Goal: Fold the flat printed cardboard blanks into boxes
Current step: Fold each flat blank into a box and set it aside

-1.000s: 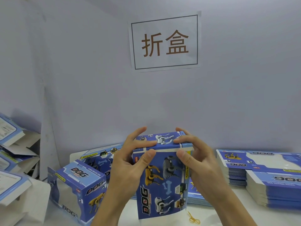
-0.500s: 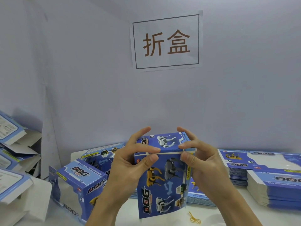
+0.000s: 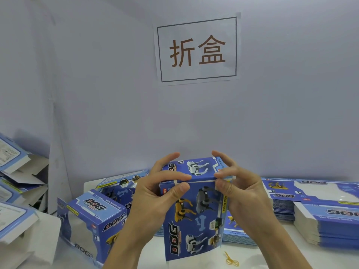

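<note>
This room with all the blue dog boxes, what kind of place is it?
Probably a box-folding workstation. Stacks of flat blue printed cardboard blanks wait on the white table, a finished blue dog box stands left, and a white paper wall sign reads "折盒".

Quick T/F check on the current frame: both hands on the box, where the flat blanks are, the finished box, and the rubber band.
1. Both hands hold the upright box near its top edge. True: the left hand and right hand each have a grip there.
2. The stacks of flat blanks lie on the person's left. False: they lie on the right.
3. A folded box sits on the table left of the hands. True.
4. The yellow rubber band is wrapped around the held box. False: it lies loose on the table.
</note>
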Available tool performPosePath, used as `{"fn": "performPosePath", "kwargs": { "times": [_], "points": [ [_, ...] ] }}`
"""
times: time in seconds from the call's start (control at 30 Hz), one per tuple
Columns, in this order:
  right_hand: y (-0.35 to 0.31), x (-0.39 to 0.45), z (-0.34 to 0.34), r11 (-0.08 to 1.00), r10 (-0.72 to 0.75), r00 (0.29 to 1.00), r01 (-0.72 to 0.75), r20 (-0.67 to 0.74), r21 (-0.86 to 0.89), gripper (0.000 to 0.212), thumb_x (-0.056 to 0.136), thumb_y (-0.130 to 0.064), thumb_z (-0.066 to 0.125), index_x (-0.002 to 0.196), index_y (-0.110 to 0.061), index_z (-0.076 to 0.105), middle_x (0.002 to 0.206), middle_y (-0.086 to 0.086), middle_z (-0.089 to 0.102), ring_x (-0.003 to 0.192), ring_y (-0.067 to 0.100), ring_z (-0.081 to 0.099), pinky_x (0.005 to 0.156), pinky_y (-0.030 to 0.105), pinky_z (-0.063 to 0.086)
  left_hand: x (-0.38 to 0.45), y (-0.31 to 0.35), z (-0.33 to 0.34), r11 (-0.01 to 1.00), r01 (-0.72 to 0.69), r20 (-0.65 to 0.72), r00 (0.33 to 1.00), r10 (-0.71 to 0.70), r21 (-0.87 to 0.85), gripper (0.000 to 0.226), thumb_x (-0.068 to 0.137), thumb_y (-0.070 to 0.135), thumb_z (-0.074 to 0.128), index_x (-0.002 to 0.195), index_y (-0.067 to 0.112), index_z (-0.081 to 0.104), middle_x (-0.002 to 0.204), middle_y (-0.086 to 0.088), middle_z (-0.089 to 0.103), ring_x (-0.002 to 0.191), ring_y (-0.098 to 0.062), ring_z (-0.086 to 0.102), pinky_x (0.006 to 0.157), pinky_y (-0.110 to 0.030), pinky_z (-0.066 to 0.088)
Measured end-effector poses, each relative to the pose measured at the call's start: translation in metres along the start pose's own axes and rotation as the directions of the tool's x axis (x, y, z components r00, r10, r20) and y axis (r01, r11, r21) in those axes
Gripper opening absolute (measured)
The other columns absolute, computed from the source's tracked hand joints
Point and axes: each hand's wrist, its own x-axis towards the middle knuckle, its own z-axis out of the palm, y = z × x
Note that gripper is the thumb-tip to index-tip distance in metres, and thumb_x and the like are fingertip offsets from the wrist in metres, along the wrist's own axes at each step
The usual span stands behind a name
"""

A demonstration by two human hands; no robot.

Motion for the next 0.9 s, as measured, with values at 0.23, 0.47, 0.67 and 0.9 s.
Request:
{"fn": "performPosePath", "kwargs": {
  "times": [0.23,0.47,0.67,0.9],
  "points": [
    [0.001,-0.001,-0.003,0.999,-0.043,0.999,0.042,-0.024,-0.03,0.012,0.066,-0.01,0.074,0.074,-0.017,0.08,0.14,0.0,0.058,0.127,0.025,0.057,0.074,0.037,0.06,0.0,0.003,0.006,1.0,0.01,0.018,1.0,-0.01,0.013,0.019,0.069,0.04,0.073,0.085,0.033,0.08,0.139,0.02,0.054,0.135,-0.019,0.049,0.081,-0.046,0.061],
    [0.002,-0.001,0.003,0.971,-0.1,0.995,0.094,-0.016,-0.222,0.041,0.072,-0.01,0.077,0.107,-0.03,0.076,0.146,-0.017,0.049,0.132,0.004,0.05,0.08,0.037,0.061,0.004,0.0,0.006,0.999,0.005,-0.121,0.993,0.0,0.036,0.019,0.072,0.048,0.067,0.087,0.04,0.076,0.135,0.022,0.057,0.131,-0.022,0.054,0.082,-0.053,0.059],
    [0.005,0.0,0.007,0.975,-0.087,0.994,0.073,-0.059,-0.209,0.019,0.072,-0.015,0.073,0.085,-0.027,0.078,0.137,-0.015,0.057,0.129,0.021,0.056,0.075,0.045,0.062,0.006,-0.003,0.005,0.998,0.009,-0.131,0.991,0.0,0.068,0.019,0.074,0.051,0.065,0.087,0.041,0.073,0.136,0.026,0.054,0.129,-0.023,0.055,0.082,-0.051,0.06],
    [0.006,-0.001,0.006,0.979,-0.088,0.995,0.077,-0.052,-0.19,0.018,0.07,-0.017,0.075,0.086,-0.024,0.079,0.139,-0.013,0.057,0.128,0.019,0.057,0.074,0.044,0.062,0.003,0.0,0.003,1.0,0.019,-0.086,0.996,-0.017,0.025,0.018,0.07,0.047,0.069,0.085,0.039,0.074,0.137,0.023,0.054,0.128,-0.024,0.057,0.075,-0.047,0.062]
  ]
}}
